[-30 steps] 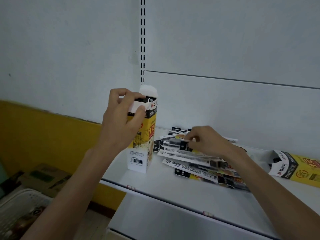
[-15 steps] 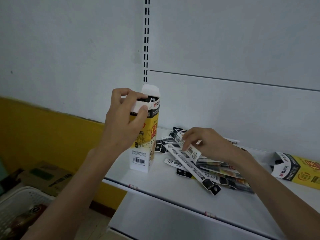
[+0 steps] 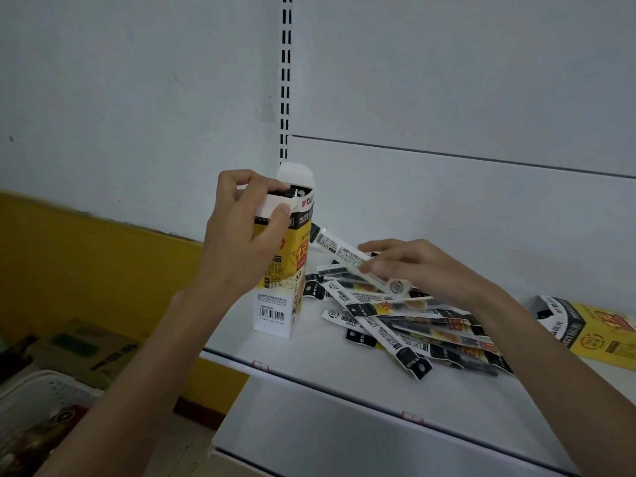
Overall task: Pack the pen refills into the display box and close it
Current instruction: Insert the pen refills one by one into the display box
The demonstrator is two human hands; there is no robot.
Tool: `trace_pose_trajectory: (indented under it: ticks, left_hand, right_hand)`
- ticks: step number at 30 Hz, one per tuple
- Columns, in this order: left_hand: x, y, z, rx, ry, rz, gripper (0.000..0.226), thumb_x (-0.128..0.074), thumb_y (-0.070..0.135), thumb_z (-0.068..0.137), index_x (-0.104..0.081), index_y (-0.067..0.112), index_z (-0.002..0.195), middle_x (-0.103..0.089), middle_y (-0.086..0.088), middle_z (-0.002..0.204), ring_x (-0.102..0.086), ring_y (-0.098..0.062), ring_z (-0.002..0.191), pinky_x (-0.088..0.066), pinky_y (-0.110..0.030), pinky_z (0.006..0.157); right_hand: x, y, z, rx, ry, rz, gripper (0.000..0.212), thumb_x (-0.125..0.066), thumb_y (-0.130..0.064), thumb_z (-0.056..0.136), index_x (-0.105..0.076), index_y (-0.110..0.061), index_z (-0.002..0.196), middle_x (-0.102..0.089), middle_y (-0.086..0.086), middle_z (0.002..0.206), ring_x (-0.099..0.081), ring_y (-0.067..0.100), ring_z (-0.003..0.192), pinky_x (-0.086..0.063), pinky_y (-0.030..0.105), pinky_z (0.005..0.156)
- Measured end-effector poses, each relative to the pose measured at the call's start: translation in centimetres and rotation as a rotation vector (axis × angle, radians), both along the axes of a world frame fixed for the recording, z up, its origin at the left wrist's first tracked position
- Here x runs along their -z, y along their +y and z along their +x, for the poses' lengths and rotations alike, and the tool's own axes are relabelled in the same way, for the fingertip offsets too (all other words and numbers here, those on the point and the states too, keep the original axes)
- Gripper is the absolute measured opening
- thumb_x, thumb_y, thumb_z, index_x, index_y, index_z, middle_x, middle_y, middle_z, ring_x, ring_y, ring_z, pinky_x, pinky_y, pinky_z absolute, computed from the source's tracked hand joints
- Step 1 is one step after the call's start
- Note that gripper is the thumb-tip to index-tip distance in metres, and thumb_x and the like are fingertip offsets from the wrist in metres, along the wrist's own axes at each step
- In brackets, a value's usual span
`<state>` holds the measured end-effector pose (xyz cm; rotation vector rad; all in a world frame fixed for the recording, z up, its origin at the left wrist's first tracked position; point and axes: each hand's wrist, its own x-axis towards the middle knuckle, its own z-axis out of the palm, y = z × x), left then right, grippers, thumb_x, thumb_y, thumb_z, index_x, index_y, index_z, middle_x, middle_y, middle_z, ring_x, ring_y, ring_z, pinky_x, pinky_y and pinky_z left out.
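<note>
White slotted wall panel (image 3: 447, 80), white shelf (image 3: 309, 356), yellow baseboard (image 3: 86, 263).

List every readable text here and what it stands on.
"M&G": top band of the upright display box.
"0.5": lower on the same box.
Barcode label digits on that box: too small.
"M&G": also on the second box, lying at right.
Small print on the pen refills: too blurred.

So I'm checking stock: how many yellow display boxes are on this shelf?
2. One display box stands upright on the shelf, its open top held by the left hand. The second box lies flat at the far right, partly out of frame; more may lie beyond.
</note>
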<state>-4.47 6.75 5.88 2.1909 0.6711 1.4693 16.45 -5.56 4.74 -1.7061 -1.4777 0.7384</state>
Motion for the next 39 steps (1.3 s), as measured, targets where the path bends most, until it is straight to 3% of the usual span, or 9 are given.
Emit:
trace_pose_trajectory:
  ticks: [2, 6, 11, 14, 17, 22, 28, 36, 39]
  left_hand:
    - [0.0, 0.0, 0.0, -0.004, 0.005, 0.003, 0.033, -0.042, 0.034, 0.083, -0.056, 0.020, 0.109, -0.035, 0.007, 0.115, -0.046, -0.008, 0.098, -0.042, -0.013, 0.071]
    - [-0.6, 0.2, 0.1, -0.030, 0.051, 0.020, 0.025, -0.051, 0.022, 0.090, -0.057, 0.022, 0.114, -0.034, 0.007, 0.113, -0.042, -0.007, 0.097, -0.035, -0.006, 0.065]
    - [-1.9, 0.2, 0.3, -0.024, 0.174, 0.024, 0.035, -0.053, 0.025, 0.087, -0.053, 0.026, 0.123, -0.033, 0.005, 0.111, -0.043, -0.012, 0.097, -0.037, -0.011, 0.068]
    - [-2.6, 0.0, 0.1, -0.017, 0.251, 0.040, 0.050, -0.042, 0.038, 0.074, -0.055, 0.027, 0.121, -0.033, 0.007, 0.108, -0.044, -0.013, 0.094, -0.041, -0.023, 0.074]
    - [-2.8, -0.3, -0.1, -0.002, 0.267, 0.053, 0.051, -0.039, 0.039, 0.071, -0.057, 0.029, 0.117, -0.035, 0.007, 0.106, -0.045, -0.012, 0.094, -0.045, -0.029, 0.077]
    - [-2.5, -0.2, -0.4, 0.013, 0.240, 0.042, 0.047, -0.041, 0.038, 0.073, -0.062, 0.024, 0.112, -0.035, 0.007, 0.106, -0.043, -0.009, 0.097, -0.045, -0.027, 0.077]
    - [-2.7, -0.3, -0.9, 0.053, 0.247, -0.004, 0.044, -0.042, 0.038, 0.073, -0.063, 0.022, 0.108, -0.036, 0.008, 0.105, -0.046, -0.007, 0.094, -0.047, -0.020, 0.072]
    - [-2.6, -0.4, -1.6, 0.100, 0.268, 0.015, 0.038, -0.042, 0.037, 0.074, -0.061, 0.022, 0.103, -0.036, 0.007, 0.108, -0.043, -0.006, 0.098, -0.036, -0.008, 0.066]
    - [-2.5, -0.5, -1.9, 0.113, 0.266, 0.027, 0.036, -0.041, 0.038, 0.075, -0.061, 0.026, 0.104, -0.035, 0.010, 0.109, -0.043, 0.003, 0.098, -0.037, -0.005, 0.066]
  right_hand:
    - [0.4, 0.0, 0.5, 0.212, -0.217, 0.080, 0.011, -0.076, -0.020, 0.073, -0.067, -0.024, 0.077, -0.061, -0.007, 0.116, -0.064, 0.021, 0.095, -0.053, 0.038, 0.083]
    - [0.9, -0.8, 1.6, 0.161, -0.480, -0.180, 0.037, -0.063, -0.003, 0.078, -0.042, -0.025, 0.101, -0.057, 0.000, 0.097, -0.057, 0.014, 0.076, -0.040, 0.018, 0.055]
    - [1.8, -1.0, 1.7, 0.108, -0.742, -0.307, 0.012, -0.070, -0.024, 0.076, -0.061, -0.021, 0.081, -0.059, 0.001, 0.081, -0.053, 0.017, 0.071, -0.036, 0.028, 0.059]
    - [1.8, -0.9, 1.9, 0.123, -0.755, -0.230, 0.025, -0.068, -0.031, 0.080, -0.052, -0.022, 0.062, -0.054, 0.003, 0.081, -0.050, 0.021, 0.075, -0.035, 0.032, 0.064]
    - [1.0, -0.7, 2.1, 0.099, -0.686, -0.156, 0.021, -0.061, -0.030, 0.088, -0.064, -0.010, 0.088, -0.055, 0.007, 0.099, -0.054, 0.024, 0.090, -0.042, 0.036, 0.080]
    - [0.7, -0.5, 1.9, 0.055, -0.549, -0.109, 0.040, -0.054, -0.043, 0.089, -0.059, -0.004, 0.079, -0.046, -0.001, 0.064, -0.042, 0.012, 0.059, -0.030, 0.024, 0.058]
    - [-0.6, 0.4, 0.7, 0.276, -0.472, 0.185, 0.039, -0.033, -0.045, 0.094, -0.056, -0.017, 0.082, -0.054, -0.009, 0.064, -0.048, 0.011, 0.056, -0.034, 0.015, 0.051]
    - [-5.3, 2.4, -1.3, 0.408, -0.002, 0.487, 0.024, -0.067, -0.032, 0.082, -0.052, -0.016, 0.075, -0.042, -0.004, 0.053, -0.035, 0.010, 0.040, -0.034, 0.023, 0.044]
    - [-8.9, 2.8, -3.2, 0.320, 0.356, 0.676, 0.027, -0.050, -0.014, 0.090, -0.059, -0.013, 0.064, -0.053, -0.003, 0.050, -0.047, 0.010, 0.044, -0.044, 0.023, 0.049]
